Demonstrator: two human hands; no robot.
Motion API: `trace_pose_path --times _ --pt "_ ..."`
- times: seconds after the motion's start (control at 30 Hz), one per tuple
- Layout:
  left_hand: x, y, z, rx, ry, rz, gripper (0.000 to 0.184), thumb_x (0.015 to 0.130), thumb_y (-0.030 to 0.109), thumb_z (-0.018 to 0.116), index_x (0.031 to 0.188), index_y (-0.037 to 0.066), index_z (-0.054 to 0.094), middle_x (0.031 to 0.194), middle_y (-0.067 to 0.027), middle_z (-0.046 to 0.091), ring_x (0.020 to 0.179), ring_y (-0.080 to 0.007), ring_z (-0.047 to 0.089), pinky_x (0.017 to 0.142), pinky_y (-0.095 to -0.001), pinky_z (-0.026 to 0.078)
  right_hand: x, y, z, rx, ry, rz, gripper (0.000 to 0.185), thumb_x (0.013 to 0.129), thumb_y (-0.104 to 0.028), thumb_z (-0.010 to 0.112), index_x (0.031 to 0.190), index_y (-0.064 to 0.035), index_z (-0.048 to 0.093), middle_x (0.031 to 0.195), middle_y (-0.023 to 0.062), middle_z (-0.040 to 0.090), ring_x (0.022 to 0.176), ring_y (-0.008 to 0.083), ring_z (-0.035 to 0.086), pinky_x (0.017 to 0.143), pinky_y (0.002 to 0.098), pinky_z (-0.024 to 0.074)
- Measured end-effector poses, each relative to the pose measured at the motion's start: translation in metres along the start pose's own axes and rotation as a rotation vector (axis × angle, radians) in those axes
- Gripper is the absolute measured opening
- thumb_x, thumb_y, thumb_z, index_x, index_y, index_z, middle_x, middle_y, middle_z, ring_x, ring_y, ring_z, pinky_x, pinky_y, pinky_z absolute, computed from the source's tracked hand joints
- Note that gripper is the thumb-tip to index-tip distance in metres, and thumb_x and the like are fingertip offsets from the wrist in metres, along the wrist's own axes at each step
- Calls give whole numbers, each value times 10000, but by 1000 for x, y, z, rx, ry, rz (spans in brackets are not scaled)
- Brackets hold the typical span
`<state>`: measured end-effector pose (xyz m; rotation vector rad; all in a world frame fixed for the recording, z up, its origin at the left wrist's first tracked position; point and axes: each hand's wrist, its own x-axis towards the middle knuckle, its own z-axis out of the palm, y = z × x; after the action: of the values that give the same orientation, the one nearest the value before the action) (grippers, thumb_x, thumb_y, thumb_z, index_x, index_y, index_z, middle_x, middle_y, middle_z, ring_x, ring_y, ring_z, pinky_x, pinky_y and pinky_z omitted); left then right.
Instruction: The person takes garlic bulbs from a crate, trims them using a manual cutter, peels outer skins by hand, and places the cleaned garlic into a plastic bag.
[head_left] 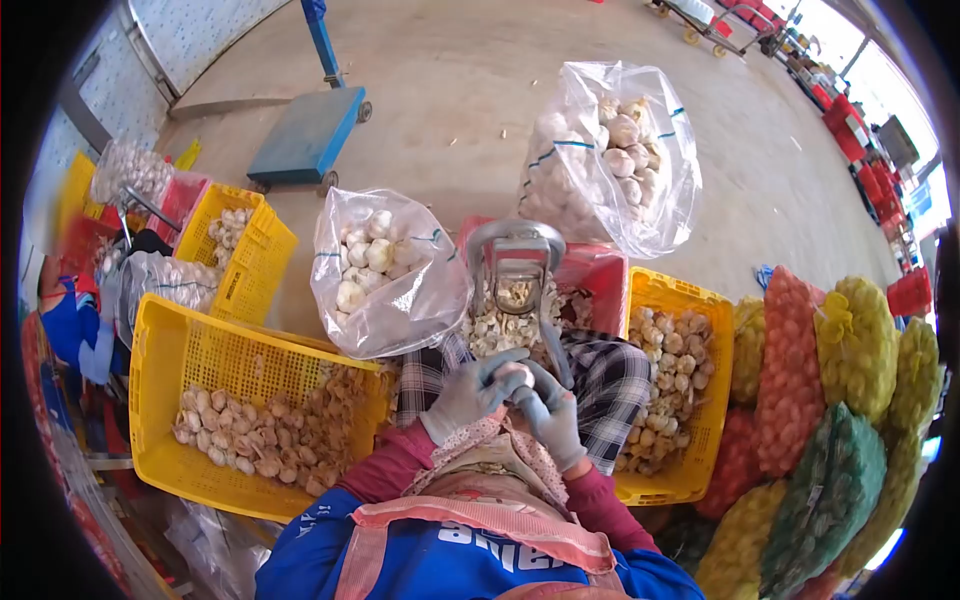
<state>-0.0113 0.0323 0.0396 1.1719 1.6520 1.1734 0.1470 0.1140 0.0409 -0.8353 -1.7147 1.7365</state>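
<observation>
"Where is the garlic bulb [514, 374] in relation to the metal frame [520, 268]?"

"Just on the person's side of it, between the fingers. The left hand [462, 398] and the right hand [551, 418], both in grey gloves, meet around it."

"Are the fingers closed on it?"

"They seem to be, each hand gripping from its own side. The bulb's pale top shows between them; how hard either hand presses cannot be told."

"Why two hands?"

"Probably because a small round thing is steadier, and easier to turn, that way."

"And the crates?"

"The left yellow crate [165, 340] stands left of the frame and the right yellow crate [722, 400] right of it, both with loose bulbs inside, presumably so that either arm can reach them. The red crate [597, 280] sits around and behind the frame, perhaps to catch pieces."

"What of the clear bags?"

"The smaller bag [430, 310] is left of the frame, the larger bag [548, 185] beyond it and to the right. Both hold bulbs, likely kept near for easy access."
</observation>
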Motion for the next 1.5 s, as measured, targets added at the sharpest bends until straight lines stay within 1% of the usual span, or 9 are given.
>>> trace_pose_path --times 0.1,0.3,0.4,0.43,0.53,0.57,0.67,0.8,1.5 --pt "-2 9 0 -220 -35 159 564 907 238 700 1379 1 503 1162 -143 656 965 -156 624 863 -308 503 5 -6 -4 254 -23 214 360 929 -122 594 1260 20 602 983 29 668 771 86 628 683 219 521" --pt "3 8 -8 214 93 315 644 820 204 770 1368 -2 503 1322 -185 575 1228 -262 557 1024 -372 440 9 -13 -7 423 -51 511 294 951 -215 621 1152 -2 647 908 18 643 725 77 608 623 230 525" --pt "6 -11 6 -358 76 234 586 856 131 743 1375 3 500 1311 -107 580 1211 -192 550 1022 -345 460 12 15 -6 126 60 108 196 945 -102 615 1083 18 687 944 11 652 744 53 570 686 203 492" --pt "5 -20 13 -615 78 139 561 877 116 726 1378 7 499 1315 -78 576 1207 -162 541 1023 -328 460 20 -10 -2 -110 210 -307 193 929 -36 612 1092 25 696 965 9 659 788 72 574 728 230 496" --pt "16 -29 2 -642 101 91 600 909 120 702 1434 -3 437 1288 -76 596 1121 -150 597 972 -294 504 27 -3 -31 -234 402 -421 397 889 -33 618 1281 19 581 1218 154 650 998 234 643 865 325 513" --pt "16 -28 2 -703 130 47 610 902 118 711 1432 -9 437 1288 -75 598 1134 -148 591 972 -295 504 39 -20 -39 -656 408 -510 386 888 -78 642 1261 8 589 1285 180 605 1008 313 638 849 367 519" --pt "20 -29 4 -672 188 5 631 888 101 726 1432 -20 431 1296 -81 596 1156 -146 581 969 -302 509 50 18 -51 -537 -42 -115 387 895 -169 652 1233 10 594 1057 185 688 913 348 668 820 406 522" --pt "30 -25 -2 -736 153 -43 600 872 81 741 1398 -26 473 1265 -77 613 1104 -127 595 940 -287 520 27 -52 -49 -56 -143 335 307 954 -190 585 1151 42 623 817 20 631 734 62 566 645 227 452" --pt "38 -6 10 -995 142 -181 414 859 243 769 1173 -3 661 1032 -39 697 908 -98 635 820 -262 510 19 -56 -43 11 -107 385 328 971 -191 525 1131 91 571 742 53 608 621 117 635 568 229 517"
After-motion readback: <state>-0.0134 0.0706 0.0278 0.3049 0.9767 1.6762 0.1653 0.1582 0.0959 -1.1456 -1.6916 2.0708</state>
